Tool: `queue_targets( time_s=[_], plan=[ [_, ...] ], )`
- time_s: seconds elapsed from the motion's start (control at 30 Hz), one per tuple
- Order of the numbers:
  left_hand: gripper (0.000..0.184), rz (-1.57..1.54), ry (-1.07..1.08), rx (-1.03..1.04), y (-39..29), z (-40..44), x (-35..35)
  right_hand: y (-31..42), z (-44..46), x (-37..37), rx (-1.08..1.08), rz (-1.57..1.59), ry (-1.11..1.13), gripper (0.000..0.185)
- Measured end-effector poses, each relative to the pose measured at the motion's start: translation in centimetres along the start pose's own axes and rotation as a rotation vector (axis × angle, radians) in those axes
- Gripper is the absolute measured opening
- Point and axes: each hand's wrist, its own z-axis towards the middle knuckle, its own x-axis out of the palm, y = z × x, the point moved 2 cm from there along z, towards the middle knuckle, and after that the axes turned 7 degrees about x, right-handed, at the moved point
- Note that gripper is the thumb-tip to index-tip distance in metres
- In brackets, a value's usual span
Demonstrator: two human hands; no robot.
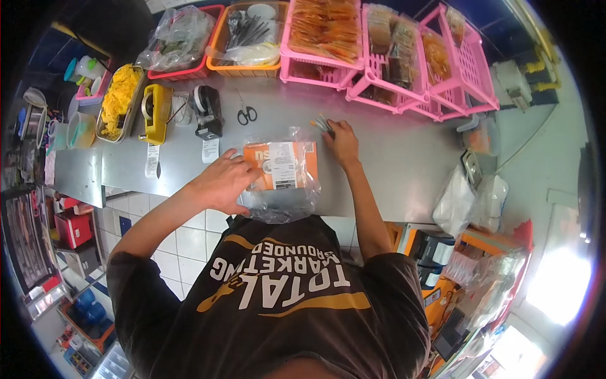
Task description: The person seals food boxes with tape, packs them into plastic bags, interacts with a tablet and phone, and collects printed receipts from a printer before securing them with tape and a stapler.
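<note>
A clear plastic bag [309,199] lies at the steel table's near edge, with an orange printed package [307,161] and a white printed label [283,165] showing in it. On the bag's left side rests my left hand [224,182], fingers and thumb spread apart. To the upper right of the bag, my right hand [343,145] is closed around a small bunch of thin, light-coloured strips [321,122] just above or on the table. What kind of strips they are is too small to tell. Black-handled scissors [247,114] lie beyond the bag.
A yellow tape dispenser [157,114] and a black one [207,112] stand to the left, beside a tray of yellow food [121,98]. Along the back are a red basket [183,71], an orange basket [245,67] and pink racks [391,98] of sachets. White bags [456,202] hang at right.
</note>
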Motion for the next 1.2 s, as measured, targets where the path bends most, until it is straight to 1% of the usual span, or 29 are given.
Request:
queue_targets(
  time_s=[0.07, 0.13, 0.17, 0.23, 0.27, 0.33, 0.37, 0.43, 0.47, 0.53, 0.57, 0.6, 0.63, 0.67, 0.7, 0.73, 0.77, 0.8, 0.83, 0.87, 0.9, 0.93, 0.97, 1.0, 1.03, 1.07, 1.1, 1.17, 1.2],
  plan=[
    [0.073, 0.026, -0.022, -0.013, 0.9, -0.7, 0.0, 3.4, 2.5, -0.4, -0.097, 0.081, -0.181, 0.041],
    [0.056, 0.051, -0.013, 0.03, 1.4, -1.0, -0.2, 10.8, 0.7, -7.9, 0.049, 0.357, -0.019, 0.043],
    [0.056, 0.043, -0.027, 0.019, 1.8, -1.1, -0.3, 15.2, -1.4, -11.8, 0.0, 0.314, 0.039, 0.039],
    [0.038, 0.005, 0.021, 0.103, 2.3, -1.2, -0.4, 18.1, -4.3, -13.7, -0.053, 0.264, 0.105, 0.036],
    [0.038, -0.005, 0.019, 0.101, 2.4, -1.2, -1.1, 17.7, -5.3, -12.8, 0.01, 0.184, 0.153, 0.035],
    [0.03, 0.115, 0.171, 0.152, 2.3, -1.6, -4.2, 16.7, -5.8, -13.4, 0.136, 0.063, 0.235, 0.031],
    [0.03, 0.12, 0.159, 0.149, 2.3, -2.5, -6.4, 15.2, -4.7, -15.6, 0.183, 0.018, 0.265, 0.03],
    [0.028, 0.134, -0.027, 0.199, 1.8, -4.7, -10.5, 14.9, -3.9, -20.6, 0.273, 0.045, 0.438, 0.032],
    [0.028, 0.137, -0.036, 0.198, 1.9, -5.4, -11.6, 16.4, -3.0, -22.3, 0.268, 0.04, 0.432, 0.032],
    [0.023, 0.031, -0.163, 0.296, 1.8, -6.5, -13.0, 19.3, -2.0, -23.7, -0.008, -0.054, 0.785, 0.033],
    [0.023, 0.032, -0.167, 0.297, 2.0, -6.6, -12.6, 20.6, -0.7, -23.0, -0.118, -0.005, 0.649, 0.034],
    [0.021, -0.095, -0.219, 0.313, 2.4, -6.3, -12.0, 22.3, 1.4, -21.6, -0.227, 0.044, 0.506, 0.036],
    [0.019, -0.223, -0.267, 0.331, 2.9, -6.3, -11.8, 23.9, 4.7, -19.2, -0.246, 0.044, 0.464, 0.029],
    [0.021, -0.306, -0.266, 0.34, 3.6, -6.3, -12.1, 26.3, 7.8, -16.2, -0.315, 0.125, 0.26, 0.025],
    [0.021, -0.302, -0.265, 0.349, 4.4, -6.3, -12.1, 27.0, 11.5, -12.4, -0.419, 0.132, 0.09, 0.026],
    [0.023, -0.455, -0.343, 0.313, 5.5, -6.3, -11.8, 28.0, 14.6, -8.9, -0.511, 0.13, -0.097, 0.032],
    [0.024, -0.605, -0.426, 0.274, 6.8, -6.0, -11.3, 28.4, 17.7, -5.3, -0.588, 0.036, -0.159, 0.032],
    [0.024, -0.609, -0.432, 0.282, 8.4, -5.3, -10.0, 28.1, 19.6, -2.7, -0.663, -0.057, -0.215, 0.032],
    [0.027, -0.617, -0.556, 0.188, 10.8, -4.2, -8.1, 27.3, 20.4, -1.1, -0.662, -0.065, -0.211, 0.032],
    [0.03, -0.621, -0.682, 0.091, 13.1, -3.0, -6.5, 26.7, 21.1, 0.0, -0.687, -0.007, -0.218, 0.032],
    [0.03, -0.628, -0.691, 0.094, 14.5, -1.6, -5.1, 26.6, 21.6, 0.5, -0.712, 0.051, -0.221, 0.032],
    [0.033, -0.631, -0.854, -0.016, 15.9, -0.3, -4.0, 26.6, 21.1, -0.5, -0.695, 0.176, -0.293, 0.023],
    [0.036, -0.63, -1.017, -0.135, 17.2, 0.9, -3.3, 26.8, 20.7, -1.1, -0.706, 0.169, -0.279, 0.023],
    [0.036, -0.642, -1.025, -0.142, 18.5, 2.7, -2.8, 26.4, 20.5, -1.7, -0.529, 0.491, -0.233, 0.019],
    [0.039, -0.581, -1.188, -0.215, 19.7, 4.4, -2.8, 25.6, 20.1, -2.3, -0.328, 0.801, -0.18, 0.015],
    [0.041, -0.511, -1.349, -0.289, 20.5, 5.6, -2.8, 24.5, 19.8, -3.4, -0.199, 0.931, -0.124, 0.013],
    [0.041, -0.519, -1.355, -0.288, 21.0, 6.5, -3.0, 24.3, 19.7, -5.2, -0.109, 1.131, -0.08, 0.013],
    [0.038, -0.526, -1.347, -0.395, 22.0, 8.1, -3.1, 25.5, 19.4, -9.2, 0.045, 1.617, -0.033, 0.016],
    [0.038, -0.533, -1.35, -0.392, 22.7, 8.8, -2.7, 27.4, 18.8, -11.8, 0.227, 1.65, -0.097, 0.018]
  ],
)
